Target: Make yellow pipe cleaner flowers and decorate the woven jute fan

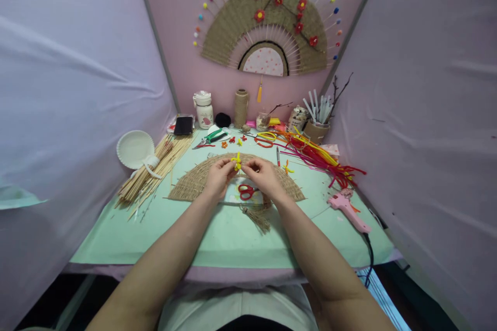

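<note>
Both my hands meet above a woven, fan-shaped straw mat (pixel 186 186) on the green table. My left hand (pixel 219 176) and my right hand (pixel 260 171) pinch a small yellow pipe-cleaner piece (pixel 236 161) between their fingertips, one from each side. Red-handled scissors (pixel 246 191) lie on the mat just below my hands. A tuft of loose straw fibres (pixel 259 217) lies at the mat's near edge, by my right wrist.
A bundle of bamboo sticks (pixel 155 170) and a white paper plate (pixel 135 149) lie at the left. Red and yellow pipe cleaners (pixel 322 158) and a pink glue gun (pixel 347 209) lie at the right. A jar, twine spool and cups stand at the back. A finished fan (pixel 267 26) hangs on the wall.
</note>
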`<control>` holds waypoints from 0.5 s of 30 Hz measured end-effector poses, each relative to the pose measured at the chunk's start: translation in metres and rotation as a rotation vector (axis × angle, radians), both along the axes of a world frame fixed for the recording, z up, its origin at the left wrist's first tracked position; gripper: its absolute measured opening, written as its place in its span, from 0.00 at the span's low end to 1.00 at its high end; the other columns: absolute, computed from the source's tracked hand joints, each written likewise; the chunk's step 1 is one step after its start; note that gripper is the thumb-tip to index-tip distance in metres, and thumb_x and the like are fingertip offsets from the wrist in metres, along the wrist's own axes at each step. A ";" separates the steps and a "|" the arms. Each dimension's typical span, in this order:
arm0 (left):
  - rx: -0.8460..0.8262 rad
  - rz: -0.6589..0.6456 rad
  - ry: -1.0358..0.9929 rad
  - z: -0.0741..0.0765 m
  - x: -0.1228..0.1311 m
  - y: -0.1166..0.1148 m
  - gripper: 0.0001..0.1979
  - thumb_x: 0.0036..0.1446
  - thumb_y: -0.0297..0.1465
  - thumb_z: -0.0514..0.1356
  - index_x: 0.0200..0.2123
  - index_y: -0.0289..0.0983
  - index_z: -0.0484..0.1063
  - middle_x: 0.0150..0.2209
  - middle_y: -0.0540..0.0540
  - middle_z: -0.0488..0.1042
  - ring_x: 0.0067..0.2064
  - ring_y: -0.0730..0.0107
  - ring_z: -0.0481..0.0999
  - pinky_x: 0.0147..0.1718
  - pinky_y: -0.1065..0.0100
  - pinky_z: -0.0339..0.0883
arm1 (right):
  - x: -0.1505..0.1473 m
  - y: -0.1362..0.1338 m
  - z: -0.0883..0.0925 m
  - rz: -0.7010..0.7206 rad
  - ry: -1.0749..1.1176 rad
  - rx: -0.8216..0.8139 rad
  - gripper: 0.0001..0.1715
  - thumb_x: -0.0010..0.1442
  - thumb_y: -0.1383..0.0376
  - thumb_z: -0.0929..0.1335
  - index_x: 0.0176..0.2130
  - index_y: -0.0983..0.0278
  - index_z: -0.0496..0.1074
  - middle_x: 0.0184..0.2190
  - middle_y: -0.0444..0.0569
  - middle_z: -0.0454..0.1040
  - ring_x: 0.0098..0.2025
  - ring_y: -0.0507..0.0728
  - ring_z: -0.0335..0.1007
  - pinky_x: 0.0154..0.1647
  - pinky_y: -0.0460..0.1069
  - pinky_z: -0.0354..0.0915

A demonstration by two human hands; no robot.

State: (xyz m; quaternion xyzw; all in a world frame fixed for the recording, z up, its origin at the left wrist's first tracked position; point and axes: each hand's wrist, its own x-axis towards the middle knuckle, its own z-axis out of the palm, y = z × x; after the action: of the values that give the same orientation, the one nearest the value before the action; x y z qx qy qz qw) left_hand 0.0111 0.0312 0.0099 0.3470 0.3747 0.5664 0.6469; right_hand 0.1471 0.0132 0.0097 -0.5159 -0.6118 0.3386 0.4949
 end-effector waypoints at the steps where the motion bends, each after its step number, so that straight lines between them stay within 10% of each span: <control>1: 0.008 0.001 0.005 -0.001 0.000 0.000 0.14 0.38 0.31 0.68 0.28 0.33 0.69 0.32 0.46 0.75 0.35 0.73 0.74 0.37 0.70 0.67 | -0.001 -0.001 0.000 0.008 -0.023 0.004 0.14 0.51 0.56 0.68 0.29 0.65 0.72 0.26 0.45 0.73 0.28 0.52 0.65 0.31 0.46 0.60; 15: 0.279 0.030 0.405 -0.007 -0.004 0.004 0.11 0.42 0.34 0.66 0.30 0.34 0.77 0.29 0.46 0.77 0.30 0.70 0.73 0.32 0.68 0.66 | -0.002 -0.001 -0.005 -0.081 -0.113 0.128 0.09 0.54 0.62 0.65 0.27 0.64 0.71 0.26 0.45 0.72 0.28 0.52 0.65 0.32 0.47 0.60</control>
State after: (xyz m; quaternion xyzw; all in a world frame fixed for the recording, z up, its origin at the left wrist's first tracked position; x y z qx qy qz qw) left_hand 0.0068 0.0350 0.0027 0.5341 0.4198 0.5410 0.4958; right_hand 0.1446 0.0124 0.0051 -0.5259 -0.6378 0.2488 0.5047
